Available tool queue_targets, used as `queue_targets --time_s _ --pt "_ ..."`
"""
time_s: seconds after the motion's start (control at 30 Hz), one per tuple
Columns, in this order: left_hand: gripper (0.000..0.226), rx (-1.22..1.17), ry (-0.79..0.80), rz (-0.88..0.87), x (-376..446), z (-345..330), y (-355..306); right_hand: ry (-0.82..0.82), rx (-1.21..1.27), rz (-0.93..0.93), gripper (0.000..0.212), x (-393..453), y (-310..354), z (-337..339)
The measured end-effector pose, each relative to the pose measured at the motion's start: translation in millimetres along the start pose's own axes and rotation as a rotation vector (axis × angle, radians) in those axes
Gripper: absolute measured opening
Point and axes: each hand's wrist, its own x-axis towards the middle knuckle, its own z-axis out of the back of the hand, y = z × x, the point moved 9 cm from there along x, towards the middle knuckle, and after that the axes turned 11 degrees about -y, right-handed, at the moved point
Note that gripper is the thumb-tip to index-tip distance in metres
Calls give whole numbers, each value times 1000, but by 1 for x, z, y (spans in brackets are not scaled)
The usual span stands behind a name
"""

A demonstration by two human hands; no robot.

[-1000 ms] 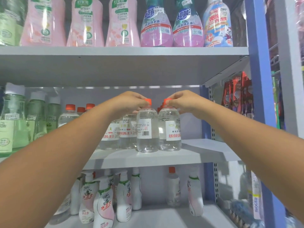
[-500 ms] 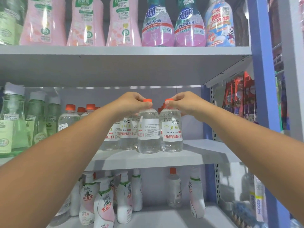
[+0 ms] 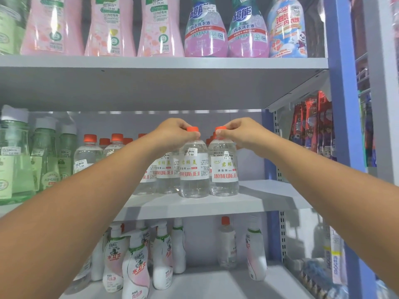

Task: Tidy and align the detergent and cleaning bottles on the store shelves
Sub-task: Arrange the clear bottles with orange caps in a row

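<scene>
- The left hand (image 3: 172,134) has its grip closed on the orange cap of the left clear bottle (image 3: 193,169); the right hand (image 3: 244,132) has its grip pinched narrow on the cap of the right clear bottle (image 3: 224,169).
- Both bottles stand on the middle shelf (image 3: 248,201), near its front edge, the two just beside each other and seemingly touching at the shoulders.
- More orange-capped bottles (image 3: 88,156) stand to the left of this pair and behind it on the same shelf; the bare part of the shelf lies to the right of the pair.
- The step in hand looks like squaring the two front bottles: turning them by the caps so that the labels face out, and setting them level with the shelf edge.
- To do it well, twist from the cap with light downward pressure so that the base stays flat on the shelf and does not tip into the rows behind.
- Bring both fronts onto one line with the shelf edge and keep the pair close, without a gap.
- Each bottle stands upright, long axis vertical, cap up.
- Both labels face forward, the right one turned slightly to the right, so it likely needs a small further turn.
</scene>
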Motion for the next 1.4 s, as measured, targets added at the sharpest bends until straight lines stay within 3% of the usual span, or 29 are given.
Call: queue_targets --time_s 0.17,0.3,0.4,0.57,0.97,1.2,1.4 --pt "40 -120 -70 42 -19 -2 -1 -36 -8 2 36 -10 2 -1" --pt "62 -257 -286 77 -68 14 20 -53 66 -58 66 -46 -14 9" --pt "71 -77 -178 136 -106 -2 49 112 75 -145 69 -83 -45 -6" --pt "56 -25 -106 115 -105 -22 53 141 96 -182 49 -93 -63 -25" --pt "73 -11 -100 156 -102 -29 71 75 36 -135 51 -93 -67 -25" --pt "73 54 -106 157 -102 -28 73 134 -52 -123 24 -94 -69 -25" --pt "78 81 -89 185 -108 -25 66 137 -104 -94 37 -96 -66 -24"
